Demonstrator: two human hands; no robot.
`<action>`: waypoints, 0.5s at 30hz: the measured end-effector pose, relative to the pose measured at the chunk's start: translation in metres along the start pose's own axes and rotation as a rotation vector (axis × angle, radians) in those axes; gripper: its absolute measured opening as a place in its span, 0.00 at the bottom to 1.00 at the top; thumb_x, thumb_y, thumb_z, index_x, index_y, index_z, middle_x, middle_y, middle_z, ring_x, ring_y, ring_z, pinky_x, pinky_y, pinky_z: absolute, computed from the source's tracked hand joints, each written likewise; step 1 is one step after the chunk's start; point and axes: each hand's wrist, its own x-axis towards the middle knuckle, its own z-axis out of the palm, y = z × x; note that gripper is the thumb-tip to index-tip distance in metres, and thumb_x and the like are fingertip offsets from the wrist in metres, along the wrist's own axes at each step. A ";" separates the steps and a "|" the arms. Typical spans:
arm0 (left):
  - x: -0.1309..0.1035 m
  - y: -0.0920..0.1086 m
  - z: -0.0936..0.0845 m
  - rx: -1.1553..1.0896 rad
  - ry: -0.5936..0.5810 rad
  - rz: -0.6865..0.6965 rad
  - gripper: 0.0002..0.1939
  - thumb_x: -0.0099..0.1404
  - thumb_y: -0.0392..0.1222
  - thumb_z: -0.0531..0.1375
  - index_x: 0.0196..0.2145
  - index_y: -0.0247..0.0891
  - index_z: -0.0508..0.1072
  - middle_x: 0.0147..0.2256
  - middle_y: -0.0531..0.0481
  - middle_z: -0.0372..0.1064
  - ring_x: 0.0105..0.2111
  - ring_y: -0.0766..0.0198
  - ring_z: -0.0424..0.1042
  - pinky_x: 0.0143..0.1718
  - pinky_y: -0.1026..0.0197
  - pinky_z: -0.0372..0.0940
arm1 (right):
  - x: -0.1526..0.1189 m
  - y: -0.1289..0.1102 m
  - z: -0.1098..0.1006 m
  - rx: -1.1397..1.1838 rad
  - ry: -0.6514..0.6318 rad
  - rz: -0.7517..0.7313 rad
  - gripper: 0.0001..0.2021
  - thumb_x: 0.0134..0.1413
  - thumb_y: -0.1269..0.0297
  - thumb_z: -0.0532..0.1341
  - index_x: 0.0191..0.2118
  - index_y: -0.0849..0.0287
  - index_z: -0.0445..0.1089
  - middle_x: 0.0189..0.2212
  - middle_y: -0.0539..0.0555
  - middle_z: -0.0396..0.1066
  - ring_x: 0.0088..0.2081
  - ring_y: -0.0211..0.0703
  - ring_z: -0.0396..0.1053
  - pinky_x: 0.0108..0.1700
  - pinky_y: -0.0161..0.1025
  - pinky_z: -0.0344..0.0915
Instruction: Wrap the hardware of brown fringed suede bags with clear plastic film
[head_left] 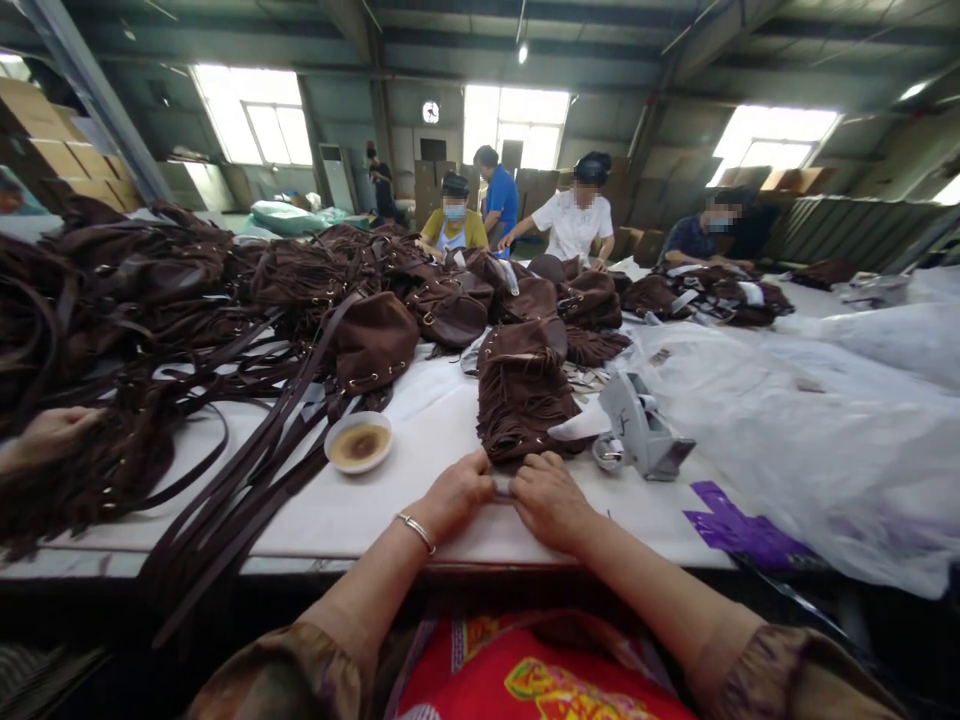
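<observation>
A dark brown fringed bag (pixel 525 400) lies on the white-covered table in front of me, its eyelet edge towards me. At that near edge my left hand (pixel 466 492) has its fingers closed on the left side. My right hand (pixel 549 502) is curled at the same edge, a little to the right. Between the two hands shows a small greyish strip, too blurred to name. A white piece of paper or cloth (pixel 581 424) sticks out at the bag's right side. My fingertips are partly hidden.
Left of my hands stands a white bowl (pixel 358 443) of brownish liquid. To the right are a grey metal tape dispenser (pixel 643 425), plastic sheeting (pixel 795 430) and purple tape (pixel 742 525). Brown bags (pixel 375 340) and straps pile up behind. Another person's hand (pixel 56 435) is far left; several people work opposite.
</observation>
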 end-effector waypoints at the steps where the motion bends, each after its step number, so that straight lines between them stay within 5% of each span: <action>1: 0.000 0.000 -0.002 0.063 -0.033 0.010 0.10 0.60 0.37 0.57 0.22 0.37 0.70 0.30 0.51 0.61 0.30 0.65 0.58 0.34 0.64 0.57 | -0.006 -0.003 -0.007 -0.041 -0.018 0.000 0.11 0.60 0.67 0.55 0.33 0.62 0.73 0.34 0.61 0.74 0.46 0.53 0.65 0.57 0.55 0.52; 4: 0.001 -0.004 -0.007 0.214 -0.061 -0.010 0.11 0.62 0.36 0.54 0.23 0.36 0.70 0.31 0.51 0.60 0.31 0.65 0.57 0.34 0.63 0.57 | -0.039 -0.015 -0.020 -0.069 -0.091 -0.008 0.07 0.56 0.70 0.57 0.35 0.63 0.73 0.29 0.60 0.74 0.40 0.50 0.67 0.60 0.55 0.48; 8: 0.004 -0.009 -0.008 0.263 -0.093 0.006 0.11 0.63 0.37 0.55 0.23 0.36 0.70 0.32 0.51 0.60 0.32 0.64 0.57 0.36 0.63 0.57 | -0.078 -0.017 -0.027 0.033 -0.200 0.102 0.17 0.55 0.68 0.58 0.51 0.65 0.69 0.32 0.60 0.74 0.35 0.50 0.69 0.43 0.44 0.61; 12: 0.005 -0.005 -0.008 0.266 -0.140 0.069 0.12 0.64 0.38 0.54 0.25 0.36 0.71 0.34 0.51 0.60 0.34 0.65 0.58 0.37 0.64 0.57 | -0.066 0.006 -0.034 0.102 -0.039 0.076 0.16 0.61 0.69 0.53 0.53 0.60 0.69 0.46 0.61 0.73 0.49 0.51 0.66 0.50 0.45 0.60; 15: 0.003 0.000 -0.011 0.323 -0.154 0.063 0.13 0.66 0.40 0.53 0.27 0.37 0.72 0.35 0.51 0.60 0.34 0.65 0.59 0.37 0.64 0.58 | -0.042 0.023 -0.036 0.120 -0.078 -0.066 0.21 0.57 0.66 0.59 0.57 0.57 0.67 0.56 0.60 0.68 0.61 0.58 0.56 0.59 0.53 0.52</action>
